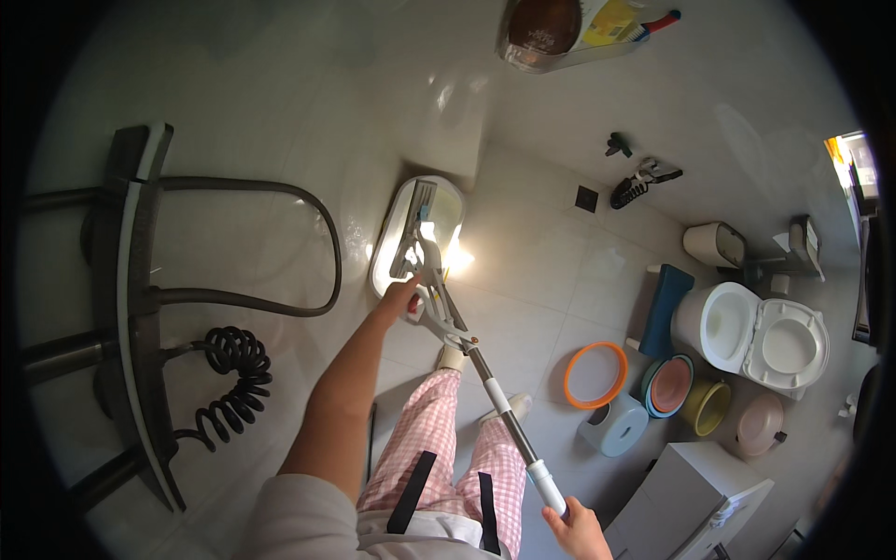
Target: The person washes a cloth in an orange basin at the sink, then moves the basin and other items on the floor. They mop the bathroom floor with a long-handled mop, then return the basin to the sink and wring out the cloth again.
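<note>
A squeeze mop with a steel and white pole (pixel 516 427) runs slantwise across the view in front of my legs. Its long grey head (pixel 414 231) lies over a white oblong basin (pixel 453 192) that holds water with bright glare on it. My left hand (pixel 402 299) is closed around the white lever part close to the mop head, beside a small red piece; some fingers are hidden. At the pole's lower end, my right hand (pixel 577 528) grips the white handle section.
A light blue stool (pixel 619 428), an orange-rimmed basin (pixel 596 375), a yellow bucket (pixel 707 409) and an open toilet (pixel 721 322) stand at right. Along the left are a shower fixture (pixel 143 294) and a looped hose (pixel 334 245). A white cabinet (pixel 675 490) is lower right.
</note>
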The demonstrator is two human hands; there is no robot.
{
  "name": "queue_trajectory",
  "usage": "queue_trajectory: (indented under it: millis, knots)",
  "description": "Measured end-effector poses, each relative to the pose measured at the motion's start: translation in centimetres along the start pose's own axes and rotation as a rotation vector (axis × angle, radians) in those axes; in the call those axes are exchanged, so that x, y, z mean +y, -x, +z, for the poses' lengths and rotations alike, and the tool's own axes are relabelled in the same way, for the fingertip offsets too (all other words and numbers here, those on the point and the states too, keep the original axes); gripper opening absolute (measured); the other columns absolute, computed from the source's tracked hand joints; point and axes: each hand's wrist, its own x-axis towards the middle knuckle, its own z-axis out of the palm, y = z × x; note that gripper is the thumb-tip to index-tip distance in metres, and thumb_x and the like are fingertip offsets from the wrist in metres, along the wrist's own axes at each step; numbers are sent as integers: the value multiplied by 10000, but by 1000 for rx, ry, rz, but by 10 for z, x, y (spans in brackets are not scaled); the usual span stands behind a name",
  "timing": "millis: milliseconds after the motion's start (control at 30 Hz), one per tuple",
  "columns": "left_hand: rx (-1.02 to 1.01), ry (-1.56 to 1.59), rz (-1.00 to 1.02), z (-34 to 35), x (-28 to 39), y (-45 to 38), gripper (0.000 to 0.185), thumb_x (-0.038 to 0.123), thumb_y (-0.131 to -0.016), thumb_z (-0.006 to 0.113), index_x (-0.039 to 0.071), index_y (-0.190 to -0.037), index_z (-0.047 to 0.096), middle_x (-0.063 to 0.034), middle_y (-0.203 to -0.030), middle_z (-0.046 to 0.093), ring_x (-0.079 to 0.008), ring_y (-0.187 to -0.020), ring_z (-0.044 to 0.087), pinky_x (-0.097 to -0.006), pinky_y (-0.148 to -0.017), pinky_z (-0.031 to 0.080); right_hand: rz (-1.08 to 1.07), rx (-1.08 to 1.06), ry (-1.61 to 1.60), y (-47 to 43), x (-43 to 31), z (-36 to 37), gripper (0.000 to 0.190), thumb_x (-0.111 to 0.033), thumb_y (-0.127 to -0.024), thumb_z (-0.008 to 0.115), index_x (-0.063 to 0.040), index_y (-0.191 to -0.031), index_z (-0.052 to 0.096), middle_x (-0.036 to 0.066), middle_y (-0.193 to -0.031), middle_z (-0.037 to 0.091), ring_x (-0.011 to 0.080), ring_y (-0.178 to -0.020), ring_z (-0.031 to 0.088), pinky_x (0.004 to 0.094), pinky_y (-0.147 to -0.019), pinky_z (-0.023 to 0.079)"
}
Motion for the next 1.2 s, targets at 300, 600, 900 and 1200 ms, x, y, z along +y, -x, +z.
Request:
queue_trajectory:
  millis: [300,600,900,1200]
  knots:
    - [681,545,-16,139,-69,139,351,357,-891,436,56,-732,521,-14,-667,464,-131,-634,431,-298,-607,363,66,25,179,-84,-3,28,431,-429,-840,517,2,-854,536,214,-733,619,395,-749,601,468,-665,471]
    - [645,392,75,155,-92,152,341,340,-908,439,18,-835,528,-47,-793,551,-156,-713,474,-315,-643,386,82,-31,261,-80,-4,17,503,-502,-834,497,-2,-863,545,201,-756,630,372,-725,614,436,-687,486]
    - [531,100,363,43,-24,59,289,288,-852,565,13,-939,550,-64,-851,588,-166,-818,537,-293,-773,422,219,-146,-202,-23,38,-47,444,-409,-799,635,25,-848,551,80,-638,562,144,-570,520,307,-541,429]
    - [217,29,23,56,-180,136,173,173,-856,541,18,-925,576,-64,-793,631,-138,-719,590,-265,-677,478,-120,449,712,13,-21,-194,310,-230,-640,702,-43,-839,554,172,-697,607,352,-680,593,437,-635,459]
